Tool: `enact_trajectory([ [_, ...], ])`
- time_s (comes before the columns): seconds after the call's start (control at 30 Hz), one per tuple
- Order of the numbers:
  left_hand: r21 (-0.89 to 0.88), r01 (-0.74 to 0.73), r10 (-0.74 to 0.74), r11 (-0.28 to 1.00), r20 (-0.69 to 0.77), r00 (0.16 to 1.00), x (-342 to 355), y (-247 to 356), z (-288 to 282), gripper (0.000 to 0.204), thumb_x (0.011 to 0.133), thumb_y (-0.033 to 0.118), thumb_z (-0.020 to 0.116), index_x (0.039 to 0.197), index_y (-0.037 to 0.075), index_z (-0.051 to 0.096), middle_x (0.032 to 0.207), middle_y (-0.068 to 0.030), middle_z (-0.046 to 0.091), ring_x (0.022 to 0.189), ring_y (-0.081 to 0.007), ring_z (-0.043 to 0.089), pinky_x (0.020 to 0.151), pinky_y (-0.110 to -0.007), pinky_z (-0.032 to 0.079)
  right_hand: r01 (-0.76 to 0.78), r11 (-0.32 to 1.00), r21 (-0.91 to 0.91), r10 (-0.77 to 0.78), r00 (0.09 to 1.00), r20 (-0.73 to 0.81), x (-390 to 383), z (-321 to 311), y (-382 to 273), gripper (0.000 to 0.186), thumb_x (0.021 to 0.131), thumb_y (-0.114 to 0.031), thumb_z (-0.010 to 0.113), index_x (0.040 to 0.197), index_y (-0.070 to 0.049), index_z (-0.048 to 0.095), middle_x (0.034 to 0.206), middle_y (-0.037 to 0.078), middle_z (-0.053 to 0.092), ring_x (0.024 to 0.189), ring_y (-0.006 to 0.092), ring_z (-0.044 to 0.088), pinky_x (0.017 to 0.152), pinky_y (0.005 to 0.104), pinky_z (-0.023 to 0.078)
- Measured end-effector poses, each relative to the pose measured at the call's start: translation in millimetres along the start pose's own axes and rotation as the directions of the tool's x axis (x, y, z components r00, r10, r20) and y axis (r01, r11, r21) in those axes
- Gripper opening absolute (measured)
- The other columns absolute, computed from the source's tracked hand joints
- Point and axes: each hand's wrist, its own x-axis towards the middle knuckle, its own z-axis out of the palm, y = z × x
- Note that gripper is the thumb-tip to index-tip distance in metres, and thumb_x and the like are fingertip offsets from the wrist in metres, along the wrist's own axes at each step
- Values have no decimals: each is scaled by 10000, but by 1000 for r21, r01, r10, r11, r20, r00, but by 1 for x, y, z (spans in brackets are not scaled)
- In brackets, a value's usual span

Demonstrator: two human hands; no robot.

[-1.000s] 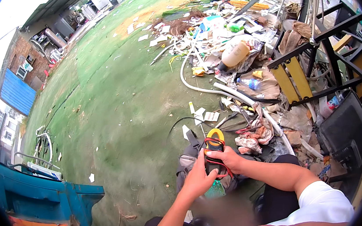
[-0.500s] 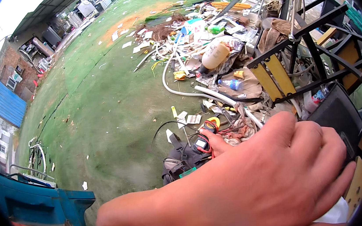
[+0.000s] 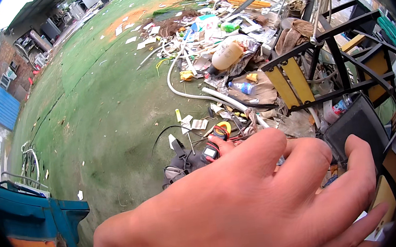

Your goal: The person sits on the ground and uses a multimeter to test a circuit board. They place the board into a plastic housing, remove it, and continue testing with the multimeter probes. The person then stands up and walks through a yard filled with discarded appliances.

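My left hand fills the lower middle, close up, its arm bent at the elbow on the left. Its back faces me. The fingers have spread apart, the upper ones bent with tips out of sight; nothing shows in them. Behind it, partly covered, my right hand grips a dark clamp meter with a small pale screen, red edging and a yellow jaw. The rest of that hand and its arm are hidden. Right beside the meter, a dark grey bag with straps lies on the green ground.
A rubbish heap spreads ahead with a white hose, a yellowish jug and a plastic bottle. At right stand a black metal frame and a dark flat panel. A blue and orange machine body occupies the lower left.
My left hand's fingers have loosened from a closed curl and spread apart. The whole scene has shifted slightly left. The clamp meter stays in my right hand and shows more fully.
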Motion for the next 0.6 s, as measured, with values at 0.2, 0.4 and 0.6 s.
enact_trajectory([
  [0.2, -261, 256, -299, 931, -142, 944, -55, -18, 25, 447, 801, 5, 716, 1229, 118, 652, 1023, -117, 651, 597, -171, 583, 580, -282, 480, 11, 994, 108, -22, 995, 98, -11, -6, -3, 272, 913, -300, 758, 1019, -72, 653, 864, 52, 687, 716, 197, 699, 600, 418, 637],
  [0.4, -580, 792, -954, 192, 79, 289, -198, -10, 121, 883, 837, 11, 726, 1577, 60, 247, 1247, -201, 562, 928, -189, 615, 770, -293, 531, -45, 999, -17, 47, 988, 149, -19, 10, 18, 315, 905, -288, 769, 1039, -30, 648, 915, 74, 687, 738, 213, 709, 581, 429, 639],
  [0.6, -566, 666, -849, -485, 488, -204, -253, -12, 170, 1032, 843, 271, 809, 1600, 55, 141, 1406, -257, 503, 1201, -308, 577, 932, -420, 519, 99, 971, -216, -14, 930, 366, -54, 18, 24, 341, 910, -307, 766, 1108, -38, 695, 939, 67, 709, 784, 166, 702, 648, 346, 612],
])
